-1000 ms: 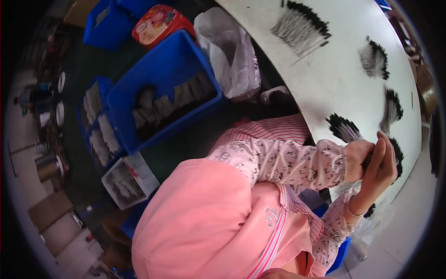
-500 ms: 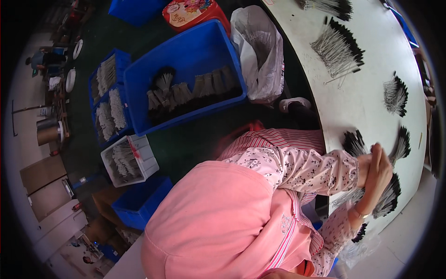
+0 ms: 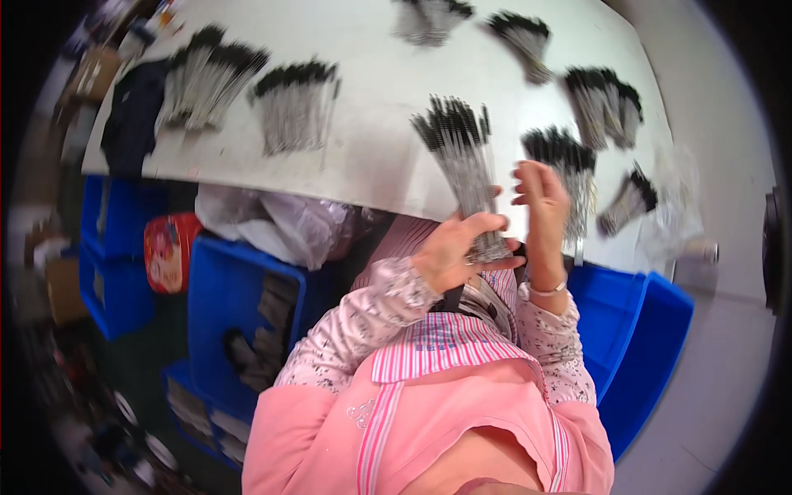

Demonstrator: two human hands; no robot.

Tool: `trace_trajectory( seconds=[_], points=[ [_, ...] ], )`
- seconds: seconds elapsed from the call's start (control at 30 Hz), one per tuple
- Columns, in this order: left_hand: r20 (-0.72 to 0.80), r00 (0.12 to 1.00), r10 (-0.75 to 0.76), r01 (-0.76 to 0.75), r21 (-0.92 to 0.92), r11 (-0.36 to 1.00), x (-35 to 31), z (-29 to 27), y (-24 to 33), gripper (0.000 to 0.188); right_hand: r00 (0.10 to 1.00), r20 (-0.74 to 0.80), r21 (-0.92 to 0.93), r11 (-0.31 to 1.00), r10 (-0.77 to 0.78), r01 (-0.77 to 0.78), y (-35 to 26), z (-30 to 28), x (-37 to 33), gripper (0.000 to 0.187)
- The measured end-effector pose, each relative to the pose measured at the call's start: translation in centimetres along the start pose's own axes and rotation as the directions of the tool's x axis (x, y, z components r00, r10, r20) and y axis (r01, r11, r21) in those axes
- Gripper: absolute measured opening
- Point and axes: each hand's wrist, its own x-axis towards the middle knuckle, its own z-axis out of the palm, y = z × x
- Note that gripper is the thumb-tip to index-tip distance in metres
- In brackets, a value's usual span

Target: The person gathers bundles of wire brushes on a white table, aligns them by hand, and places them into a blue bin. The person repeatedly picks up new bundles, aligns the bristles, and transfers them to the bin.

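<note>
Pink garment with a striped collar fills the lower middle of the view, nearest the camera. Patterned sleeves run up from it to both hands. Left hand is closed around the lower end of a bundle of thin black-tipped sticks; fingers curl across the stems, thumb beneath, and the bundle fans upward with the black tips at the top. Right hand is just beside the bundle, fingers loosely spread and partly bent, holding nothing that can be made out; a bracelet sits on the wrist. Blue bins lie below the table edge on the right; another blue bin and a crumpled plastic bag on the left. Beyond, the white table carries several separate piles of the same black-tipped sticks.
</note>
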Motion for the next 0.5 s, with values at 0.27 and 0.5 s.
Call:
trace_trajectory(
  seconds=[0.27, 0.5],
  points=[
    [-0.042, 0.975, 0.219, -0.170, 0.495, 0.852, 1.7, -4.8, -1.3, 0.026, 0.944, 0.242, 0.366, 0.881, 0.223, -0.302, 6.7, 2.8, -2.0, 0.019],
    [-0.255, 0.943, 0.216, -0.054, 0.520, 0.852, 1.2, -6.4, -2.3, 0.031, 0.911, 0.183, 0.358, 0.838, 0.370, -0.412, 8.6, 3.8, -3.5, 0.017]
  ],
)
